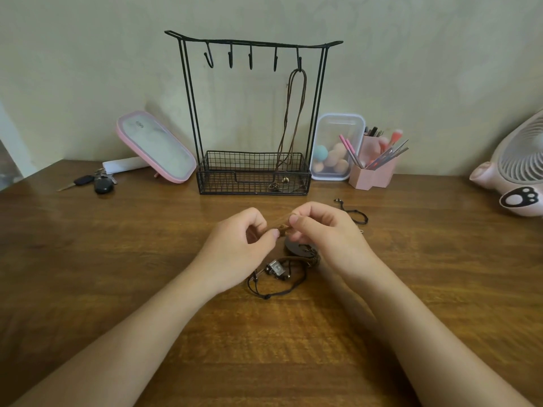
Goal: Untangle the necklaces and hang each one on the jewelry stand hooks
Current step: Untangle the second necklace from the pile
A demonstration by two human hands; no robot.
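Note:
A black wire jewelry stand [188, 92] stands at the back of the wooden table, with several hooks on its top bar. One brown cord necklace [295, 118] hangs from the rightmost hook, its pendant down in the stand's basket. My left hand [244, 242] and my right hand [320, 230] both pinch a brown cord [279, 227] between them above the table. Below them lies a tangle of dark cords [276, 277] with a silver pendant and a dark round pendant [296, 248]. A black cord end [354, 214] trails out to the right of my right hand.
A pink-framed mirror [155, 146] leans left of the stand, with keys [94, 182] in front of it. To the stand's right are a clear box of sponges [335, 148] and a pink brush holder [374, 168]. A pink fan [517, 177] sits far right.

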